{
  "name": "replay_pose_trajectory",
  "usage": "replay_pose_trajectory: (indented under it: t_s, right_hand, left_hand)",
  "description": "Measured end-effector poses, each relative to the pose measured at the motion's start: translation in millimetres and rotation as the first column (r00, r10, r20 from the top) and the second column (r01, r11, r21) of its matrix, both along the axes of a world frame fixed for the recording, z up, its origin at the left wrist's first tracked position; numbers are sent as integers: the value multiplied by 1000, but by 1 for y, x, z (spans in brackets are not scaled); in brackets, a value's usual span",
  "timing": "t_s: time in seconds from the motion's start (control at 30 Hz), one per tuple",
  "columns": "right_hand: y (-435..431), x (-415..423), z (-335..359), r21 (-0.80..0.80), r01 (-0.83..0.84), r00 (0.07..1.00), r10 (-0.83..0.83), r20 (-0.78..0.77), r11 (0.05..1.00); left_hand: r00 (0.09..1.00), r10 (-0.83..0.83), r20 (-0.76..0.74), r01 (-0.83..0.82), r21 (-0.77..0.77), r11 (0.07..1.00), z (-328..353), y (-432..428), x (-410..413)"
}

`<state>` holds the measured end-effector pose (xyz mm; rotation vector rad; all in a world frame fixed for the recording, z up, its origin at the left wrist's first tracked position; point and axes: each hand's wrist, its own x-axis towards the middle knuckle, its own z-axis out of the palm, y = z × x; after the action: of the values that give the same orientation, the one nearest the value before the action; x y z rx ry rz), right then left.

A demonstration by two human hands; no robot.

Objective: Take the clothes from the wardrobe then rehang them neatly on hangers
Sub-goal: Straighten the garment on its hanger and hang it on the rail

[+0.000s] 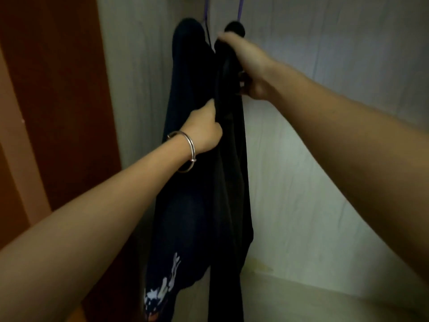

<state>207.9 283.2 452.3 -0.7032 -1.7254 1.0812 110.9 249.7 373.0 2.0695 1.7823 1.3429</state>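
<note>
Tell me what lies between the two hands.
In the head view, only a stretch of the black garment runs between the left hand and the right hand; both grip it.

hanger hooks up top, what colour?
Purple. The hanger hooks show at the top edge of the head view, above the dark clothes.

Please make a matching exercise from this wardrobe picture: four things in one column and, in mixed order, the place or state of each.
1. silver metal bangle
2. dark navy garment with white print
3. plain black garment
4. thin purple hanger hooks

A. in the grip of the left hand and right hand
B. at the top edge of the view
C. round the left wrist
D. hanging nearest the brown wooden door

Pairs: 1-C, 2-D, 3-A, 4-B
</note>
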Motion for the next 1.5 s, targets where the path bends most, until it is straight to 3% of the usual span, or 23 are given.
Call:
replay_pose_trajectory:
  t_s: [0.13,0.23,0.33,0.47,0.53,0.6,0.7,0.83,0.9,0.97,1.1,1.3,1.5]
  right_hand:
    - [12,13,-39,102,-163,985,167,-37,981]
    - [20,23,-93,-24,-131,991,131,-1,991]
    - [25,35,-173,-214,-81,955,138,264,973]
    - [0,28,-281,-439,-41,753,316,577,898]
    - [-14,12,-328,-438,12,658,323,681,899]
    - [-10,-4,-361,-369,165,619,195,761,914]
    - [16,-16,-362,-411,378,777,-43,628,830]
    - [48,-23,-335,-215,456,838,-335,432,864]
    - [53,-24,-330,-172,472,850,-394,349,865]
    - [57,-27,-336,-169,444,855,-359,373,880]
    - [52,-22,-363,-265,379,817,-186,546,886]
    - [43,-4,-376,-338,407,770,-120,626,849]
    - [27,5,-375,-245,410,685,-119,718,878]
  left_hand:
    - [1000,2,-18,-1,87,996,-10,-1,1]
    - [999,-1,-34,2,57,998,-24,0,-2]
    - [998,41,-47,-44,-70,997,-38,4,-12]
    - [998,34,-57,-52,-356,933,-73,6,-22]
    - [998,55,-10,-55,-391,919,-88,5,-23]
    - [995,96,-4,-92,-318,944,-90,6,-25]
    - [992,106,67,-92,-185,978,-79,9,-31]
    - [976,77,206,-74,-23,997,-64,9,-34]
    - [972,69,226,-78,31,996,-59,10,-33]
    - [968,89,233,-98,27,995,-57,13,-35]
    - [968,134,211,-104,-149,983,-75,26,-43]
    - [959,166,230,-108,-243,964,-102,28,-46]
    - [963,175,203,-112,-289,951,-132,20,-45]
